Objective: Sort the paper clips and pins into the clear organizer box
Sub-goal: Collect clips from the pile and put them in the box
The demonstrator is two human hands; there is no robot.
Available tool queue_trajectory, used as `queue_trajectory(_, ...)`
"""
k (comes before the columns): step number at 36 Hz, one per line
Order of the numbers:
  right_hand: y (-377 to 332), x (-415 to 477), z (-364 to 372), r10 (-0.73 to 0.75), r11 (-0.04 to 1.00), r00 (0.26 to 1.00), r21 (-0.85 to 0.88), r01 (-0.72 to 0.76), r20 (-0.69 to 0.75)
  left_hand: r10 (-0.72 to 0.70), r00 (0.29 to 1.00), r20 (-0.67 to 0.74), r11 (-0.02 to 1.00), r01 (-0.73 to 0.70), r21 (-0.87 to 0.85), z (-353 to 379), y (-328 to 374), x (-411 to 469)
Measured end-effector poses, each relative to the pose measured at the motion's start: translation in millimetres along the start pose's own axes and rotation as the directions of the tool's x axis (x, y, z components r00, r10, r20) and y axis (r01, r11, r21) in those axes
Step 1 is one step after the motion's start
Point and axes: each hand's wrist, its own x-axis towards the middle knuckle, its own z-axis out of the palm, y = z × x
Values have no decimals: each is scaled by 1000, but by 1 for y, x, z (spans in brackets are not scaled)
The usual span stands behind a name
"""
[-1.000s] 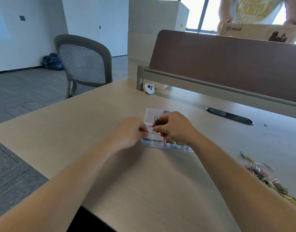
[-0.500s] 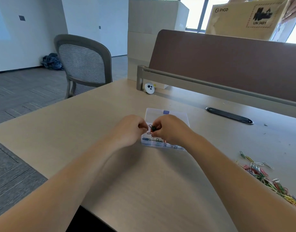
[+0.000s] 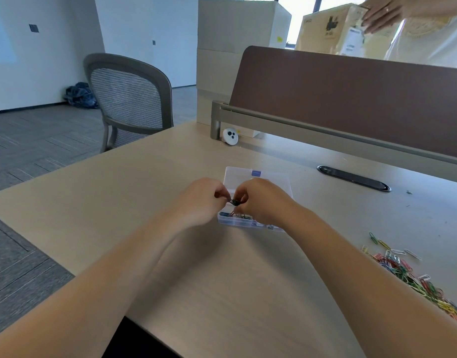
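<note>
At the middle of the frame the left hand and the right hand meet over the clear organizer box, which sits on the pale wooden desk with its open lid lying flat toward the upper side. Both hands are curled, their fingertips pinched on a small dark clump of clips held between them just above the box's near-left compartments. What exactly the clump is made of is too small to tell, though it looks like tangled paper clips. A few dark and coloured clips lie inside the front compartments of the box below the fingers; much of the box's right part is hidden behind the right hand. At the lower right of the frame, well apart from the box, a loose pile of coloured paper clips is spread across the desk, with a few strays at its upper edge. Beyond the box a dark oval cable slot is set into the desk, and a small white round gadget stands by the brown divider panel. A grey mesh chair stands at the upper left, and at the upper right another person's hand rests on a cardboard box behind the divider.
</note>
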Motion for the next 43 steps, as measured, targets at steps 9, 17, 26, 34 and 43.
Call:
queue_trajectory(9, -4, 1, 3, 9, 1000, 1000, -26, -9, 3, -21, 999, 38, 996, 24, -80, 0, 2, -4)
queue_trajectory(17, 0, 2, 3, -1, 999, 1000, -46, 1, -7, 12, 1000, 27, 1000, -12, 11, 2, 0, 1)
queue_trajectory(26, 8, 2, -3, -11, 999, 1000, -38, 11, -14, 12, 999, 38, 998, -15, 58, 4, -6, 3)
queue_trajectory(34, 10, 2, -3, -12, 1000, 1000, -14, 13, 4, 2, 997, 76, 995, -10, 98, 5, -4, 4)
queue_trajectory(43, 8, 2, -1, 0, 998, 1000, -60, 1, 10, -6, 997, 83, 993, -4, 116, 3, -4, 4)
